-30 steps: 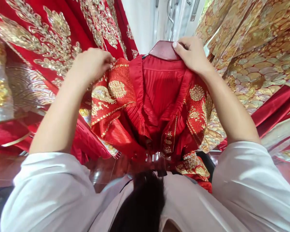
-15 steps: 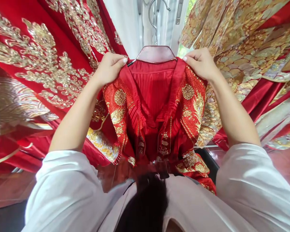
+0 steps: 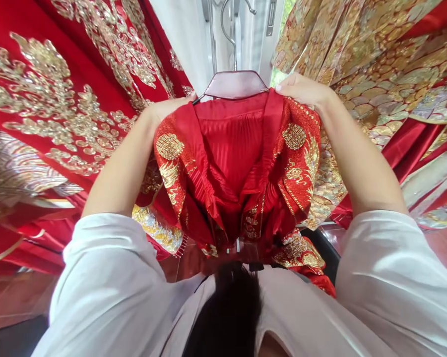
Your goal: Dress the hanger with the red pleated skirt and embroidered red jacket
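Observation:
A red jacket [image 3: 238, 163] with gold embroidery hangs in front of me on a dark red hanger [image 3: 235, 83] with a metal hook. My left hand [image 3: 167, 108] grips the jacket's left shoulder edge beside the hanger, fingers curled over the cloth and mostly hidden. At the right shoulder, my right hand [image 3: 305, 90] pinches the collar edge against the hanger's end. The jacket's front falls open and shows a red pleated lining. My white sleeves fill the lower part of the view.
A large red garment with gold and silver embroidery [image 3: 59, 99] hangs close on the left. Gold scale-patterned garments [image 3: 379, 69] hang on the right. A white wall and a window frame [image 3: 260, 29] stand behind the hanger. The floor below is reddish.
Both hands have slid up to the jacket's shoulders at the hanger ends; a second ago the left hand held the front panel lower down. The jacket sits squarer on the hanger.

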